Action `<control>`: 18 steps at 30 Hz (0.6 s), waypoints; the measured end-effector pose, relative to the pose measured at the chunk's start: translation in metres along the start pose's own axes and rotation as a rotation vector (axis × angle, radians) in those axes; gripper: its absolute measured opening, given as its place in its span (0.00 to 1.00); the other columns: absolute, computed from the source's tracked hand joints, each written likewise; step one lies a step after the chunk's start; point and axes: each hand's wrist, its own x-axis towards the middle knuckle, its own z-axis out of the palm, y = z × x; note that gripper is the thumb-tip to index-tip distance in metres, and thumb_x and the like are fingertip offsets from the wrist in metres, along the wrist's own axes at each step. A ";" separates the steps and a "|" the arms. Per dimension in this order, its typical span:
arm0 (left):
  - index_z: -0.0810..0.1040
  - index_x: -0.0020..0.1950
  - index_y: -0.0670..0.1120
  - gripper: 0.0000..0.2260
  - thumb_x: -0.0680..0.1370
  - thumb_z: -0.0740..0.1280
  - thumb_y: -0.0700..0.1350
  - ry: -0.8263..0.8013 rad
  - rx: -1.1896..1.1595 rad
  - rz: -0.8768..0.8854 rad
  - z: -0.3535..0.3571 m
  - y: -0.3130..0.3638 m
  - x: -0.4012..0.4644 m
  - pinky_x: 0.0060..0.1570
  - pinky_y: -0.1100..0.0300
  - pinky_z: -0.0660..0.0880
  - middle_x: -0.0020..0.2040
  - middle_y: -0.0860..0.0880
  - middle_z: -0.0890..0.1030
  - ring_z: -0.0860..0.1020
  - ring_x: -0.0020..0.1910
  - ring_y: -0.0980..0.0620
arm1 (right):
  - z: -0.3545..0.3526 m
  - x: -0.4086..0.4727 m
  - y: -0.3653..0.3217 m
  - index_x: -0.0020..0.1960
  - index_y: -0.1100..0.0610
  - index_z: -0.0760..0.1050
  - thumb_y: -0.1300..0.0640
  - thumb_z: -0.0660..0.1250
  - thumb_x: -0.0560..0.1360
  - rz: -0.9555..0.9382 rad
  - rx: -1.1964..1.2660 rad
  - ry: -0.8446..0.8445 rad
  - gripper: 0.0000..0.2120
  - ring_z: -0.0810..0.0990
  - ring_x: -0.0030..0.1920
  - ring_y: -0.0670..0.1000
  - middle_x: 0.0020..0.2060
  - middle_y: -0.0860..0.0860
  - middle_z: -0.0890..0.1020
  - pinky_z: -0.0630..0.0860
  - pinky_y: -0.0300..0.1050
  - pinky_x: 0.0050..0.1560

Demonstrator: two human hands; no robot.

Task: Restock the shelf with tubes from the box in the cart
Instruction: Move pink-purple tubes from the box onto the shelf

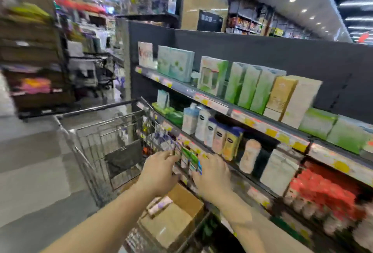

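Note:
The view is blurred by motion. My left hand and my right hand press from either side on a small bundle of tubes with green and blue ends, held over the cart's right rim, just in front of the shelf edge. Below my wrists an open cardboard box lies in the wire cart, with pale pink tubes showing inside it. How many tubes are in the bundle I cannot tell.
The dark shelf unit on the right holds green and white cartons on top, lotion bottles in the middle and red-capped items lower down. Other racks stand across the aisle to the left.

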 end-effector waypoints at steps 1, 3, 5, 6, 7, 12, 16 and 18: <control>0.77 0.64 0.50 0.26 0.70 0.66 0.60 0.001 0.016 -0.028 -0.004 -0.032 0.002 0.59 0.52 0.73 0.61 0.46 0.79 0.76 0.61 0.42 | 0.014 0.014 -0.027 0.74 0.50 0.61 0.41 0.57 0.79 -0.018 0.006 -0.025 0.27 0.57 0.74 0.57 0.73 0.53 0.64 0.55 0.54 0.73; 0.76 0.65 0.51 0.26 0.71 0.66 0.61 -0.011 0.048 -0.098 -0.013 -0.089 0.002 0.60 0.52 0.72 0.62 0.46 0.78 0.75 0.62 0.43 | 0.040 0.040 -0.077 0.74 0.50 0.62 0.41 0.57 0.78 -0.063 0.013 -0.062 0.26 0.57 0.74 0.56 0.72 0.53 0.64 0.55 0.53 0.73; 0.71 0.70 0.51 0.26 0.74 0.65 0.60 -0.031 0.061 -0.132 -0.019 -0.137 0.007 0.66 0.53 0.67 0.68 0.47 0.73 0.70 0.68 0.45 | 0.061 0.060 -0.117 0.73 0.50 0.62 0.42 0.58 0.78 -0.075 0.055 -0.083 0.26 0.58 0.74 0.56 0.72 0.52 0.65 0.55 0.53 0.74; 0.69 0.71 0.51 0.27 0.75 0.65 0.60 -0.037 0.078 -0.144 -0.020 -0.158 0.011 0.69 0.53 0.65 0.70 0.47 0.71 0.68 0.70 0.45 | 0.069 0.070 -0.133 0.74 0.50 0.61 0.42 0.58 0.78 -0.072 0.085 -0.095 0.26 0.57 0.74 0.55 0.72 0.52 0.64 0.54 0.54 0.74; 0.67 0.73 0.52 0.28 0.76 0.64 0.61 -0.038 0.095 -0.151 -0.020 -0.177 0.016 0.71 0.52 0.63 0.73 0.47 0.68 0.65 0.71 0.45 | 0.077 0.080 -0.146 0.75 0.50 0.61 0.43 0.58 0.79 -0.071 0.112 -0.113 0.27 0.56 0.75 0.55 0.73 0.52 0.63 0.53 0.54 0.75; 0.59 0.76 0.55 0.29 0.77 0.61 0.62 -0.127 0.113 -0.161 0.008 -0.232 0.038 0.74 0.45 0.54 0.78 0.46 0.58 0.56 0.76 0.42 | 0.113 0.115 -0.177 0.76 0.50 0.59 0.43 0.57 0.79 -0.018 0.105 -0.206 0.27 0.53 0.76 0.56 0.75 0.53 0.60 0.49 0.55 0.76; 0.59 0.76 0.55 0.29 0.77 0.61 0.61 -0.223 0.075 -0.148 0.042 -0.247 0.061 0.75 0.44 0.53 0.78 0.46 0.57 0.54 0.77 0.42 | 0.144 0.139 -0.174 0.76 0.50 0.58 0.43 0.56 0.80 0.031 0.112 -0.259 0.27 0.51 0.76 0.55 0.76 0.53 0.59 0.48 0.55 0.76; 0.59 0.76 0.55 0.29 0.78 0.59 0.61 -0.265 0.092 -0.116 0.058 -0.252 0.076 0.74 0.44 0.53 0.78 0.45 0.57 0.54 0.77 0.42 | 0.159 0.152 -0.169 0.76 0.50 0.58 0.43 0.56 0.80 0.062 0.117 -0.271 0.26 0.52 0.76 0.56 0.75 0.53 0.59 0.48 0.55 0.76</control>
